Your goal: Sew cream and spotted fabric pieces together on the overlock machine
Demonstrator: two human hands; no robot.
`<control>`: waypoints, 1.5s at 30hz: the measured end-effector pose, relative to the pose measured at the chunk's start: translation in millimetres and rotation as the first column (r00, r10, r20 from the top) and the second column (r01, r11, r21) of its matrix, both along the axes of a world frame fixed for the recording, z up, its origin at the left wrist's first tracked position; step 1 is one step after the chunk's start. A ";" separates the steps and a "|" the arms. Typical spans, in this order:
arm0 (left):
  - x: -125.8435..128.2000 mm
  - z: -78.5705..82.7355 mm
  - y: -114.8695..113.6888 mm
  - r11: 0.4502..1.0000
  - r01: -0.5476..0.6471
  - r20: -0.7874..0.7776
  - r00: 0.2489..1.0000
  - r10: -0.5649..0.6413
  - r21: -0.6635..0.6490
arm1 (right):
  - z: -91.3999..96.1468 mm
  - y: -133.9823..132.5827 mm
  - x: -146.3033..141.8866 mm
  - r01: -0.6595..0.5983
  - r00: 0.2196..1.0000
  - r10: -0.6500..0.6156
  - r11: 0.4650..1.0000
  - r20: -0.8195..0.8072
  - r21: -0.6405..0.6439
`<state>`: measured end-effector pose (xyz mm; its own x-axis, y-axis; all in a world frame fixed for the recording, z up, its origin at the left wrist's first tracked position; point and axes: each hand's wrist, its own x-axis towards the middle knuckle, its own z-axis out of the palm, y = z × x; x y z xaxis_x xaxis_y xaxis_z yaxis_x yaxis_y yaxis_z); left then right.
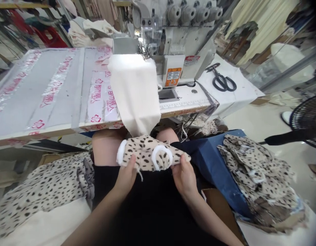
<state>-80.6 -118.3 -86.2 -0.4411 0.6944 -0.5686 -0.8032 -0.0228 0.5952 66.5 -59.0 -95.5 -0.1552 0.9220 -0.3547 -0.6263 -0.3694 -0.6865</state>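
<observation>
Both my hands hold a small leopard-print fabric piece [145, 153] with white ring-shaped trims over my lap. My left hand [126, 176] pinches its left lower edge, fingers closed on the cloth. My right hand [183, 174] grips its right end, fingers closed too. Just above the piece, a cream cloth [134, 92] hangs down from the needle area of the sewing machine [173, 37] over the table's front edge.
The sewing table [45, 92] is taped with printed clear tape. Black scissors [222, 80] lie right of the machine. Leopard-print pieces are piled on a blue-covered surface [252, 177] at right and more cloth [45, 188] at left. A black fan [306, 119] stands far right.
</observation>
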 end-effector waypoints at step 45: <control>-4.8 64.8 -30.1 0.906 0.422 -0.927 0.331 -0.176 -0.022 | 65.5 -1.6 -2.8 -0.617 0.652 0.052 0.616 0.756 0.489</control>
<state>-85.3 -148.4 -21.5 -0.3331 0.9254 0.1807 0.2269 -0.1074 0.9680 63.7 -60.5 -29.9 -0.5139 0.8388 0.1800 0.1222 0.2792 -0.9524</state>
